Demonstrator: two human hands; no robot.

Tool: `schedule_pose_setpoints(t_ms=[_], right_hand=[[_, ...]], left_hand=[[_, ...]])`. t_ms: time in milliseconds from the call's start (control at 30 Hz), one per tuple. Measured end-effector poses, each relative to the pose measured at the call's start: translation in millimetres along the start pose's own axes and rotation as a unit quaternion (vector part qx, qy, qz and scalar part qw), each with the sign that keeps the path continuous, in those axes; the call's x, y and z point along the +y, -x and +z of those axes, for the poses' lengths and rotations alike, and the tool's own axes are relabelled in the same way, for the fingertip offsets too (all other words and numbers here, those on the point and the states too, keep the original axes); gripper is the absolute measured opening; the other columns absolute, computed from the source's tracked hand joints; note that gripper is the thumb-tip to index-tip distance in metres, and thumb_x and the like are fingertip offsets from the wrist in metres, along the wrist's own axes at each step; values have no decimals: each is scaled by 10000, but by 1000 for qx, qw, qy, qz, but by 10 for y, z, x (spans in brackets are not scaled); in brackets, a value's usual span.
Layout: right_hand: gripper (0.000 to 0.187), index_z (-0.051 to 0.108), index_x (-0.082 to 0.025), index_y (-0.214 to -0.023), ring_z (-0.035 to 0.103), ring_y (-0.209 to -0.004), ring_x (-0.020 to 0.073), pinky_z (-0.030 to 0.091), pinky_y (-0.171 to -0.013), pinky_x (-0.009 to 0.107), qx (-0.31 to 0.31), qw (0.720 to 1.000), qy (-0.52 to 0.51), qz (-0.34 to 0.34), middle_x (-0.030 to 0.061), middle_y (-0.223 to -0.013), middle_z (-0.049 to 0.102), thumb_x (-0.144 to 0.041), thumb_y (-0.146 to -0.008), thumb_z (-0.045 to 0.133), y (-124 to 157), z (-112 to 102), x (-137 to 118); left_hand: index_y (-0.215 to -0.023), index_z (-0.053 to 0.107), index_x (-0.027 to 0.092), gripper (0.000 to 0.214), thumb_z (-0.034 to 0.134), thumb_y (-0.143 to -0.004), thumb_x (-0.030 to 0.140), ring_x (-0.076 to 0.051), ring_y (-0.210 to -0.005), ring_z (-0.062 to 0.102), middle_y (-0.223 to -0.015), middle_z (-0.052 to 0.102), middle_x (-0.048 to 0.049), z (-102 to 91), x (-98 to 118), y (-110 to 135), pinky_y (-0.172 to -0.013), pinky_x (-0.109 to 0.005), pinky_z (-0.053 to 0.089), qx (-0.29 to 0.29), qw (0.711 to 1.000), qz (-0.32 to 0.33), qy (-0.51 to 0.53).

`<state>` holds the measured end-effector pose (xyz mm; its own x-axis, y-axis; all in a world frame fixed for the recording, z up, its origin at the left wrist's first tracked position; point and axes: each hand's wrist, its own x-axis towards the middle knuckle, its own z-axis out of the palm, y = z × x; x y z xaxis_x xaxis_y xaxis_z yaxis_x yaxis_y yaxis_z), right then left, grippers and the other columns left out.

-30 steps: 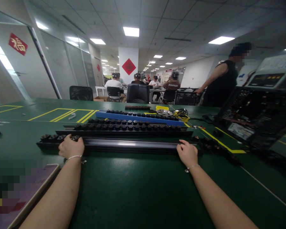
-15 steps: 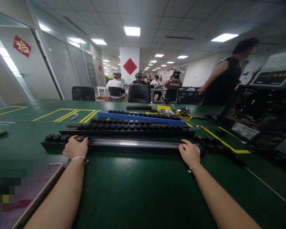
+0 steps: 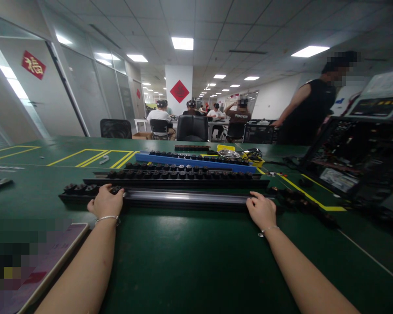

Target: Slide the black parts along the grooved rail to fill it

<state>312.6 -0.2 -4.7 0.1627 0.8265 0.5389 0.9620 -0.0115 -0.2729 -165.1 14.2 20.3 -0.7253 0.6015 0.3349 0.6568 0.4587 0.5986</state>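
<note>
A long black rail with a shiny strip along its middle lies crosswise on the green table. My left hand is closed over its left part, against a round black piece; more round black pieces sit in the rail's left end. Its fingertips are partly hidden, so which piece they press is unclear. My right hand grips the rail near the right end, fingers bent over the top edge and thumb on the near side.
Behind lie another black rail holding round pieces and a blue rail. Farther back are a metal dish and a yellow tray. An opened machine stands at right, a phone-like slab at front left. A person stands beyond.
My left hand has shifted very slightly, fingers still on the rail. The right hand keeps its place at the right end. The whole view has moved a little.
</note>
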Motion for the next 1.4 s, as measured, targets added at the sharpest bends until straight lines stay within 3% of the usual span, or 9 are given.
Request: schedule_pose_setpoints(t_ms=[467, 800, 1400], right_hand=[[401, 605, -196, -536, 546, -991, 195, 295, -921, 417, 0, 1000, 4, -6, 46, -1111, 616, -330, -821, 357, 2, -10, 12], [415, 606, -201, -528, 542, -1009, 197, 295, -919, 410, -10, 1000, 4, -8, 51, -1107, 618, -336, -825, 349, -2, -35, -2], [391, 614, -202, -562, 536, -1023, 198, 290, -925, 413, -11, 1000, 14, 1, 38, -1131, 609, -334, -823, 354, 6, -15, 3]], left_hand=[[-1159, 495, 186, 565, 550, -706, 519, -331, -1061, 549, -1078, 648, -124, 40, -1, 23, -914, -463, 352, -22, 1000, 19, 7], [-1127, 514, 185, 509, 535, -728, 500, -292, -1045, 565, -1053, 657, -121, 58, 33, 78, -955, -450, 305, -9, 999, 50, -10], [-1125, 522, 186, 508, 546, -716, 486, -289, -1031, 577, -1024, 673, -109, 72, 57, 100, -915, -424, 359, -17, 997, 79, -12]])
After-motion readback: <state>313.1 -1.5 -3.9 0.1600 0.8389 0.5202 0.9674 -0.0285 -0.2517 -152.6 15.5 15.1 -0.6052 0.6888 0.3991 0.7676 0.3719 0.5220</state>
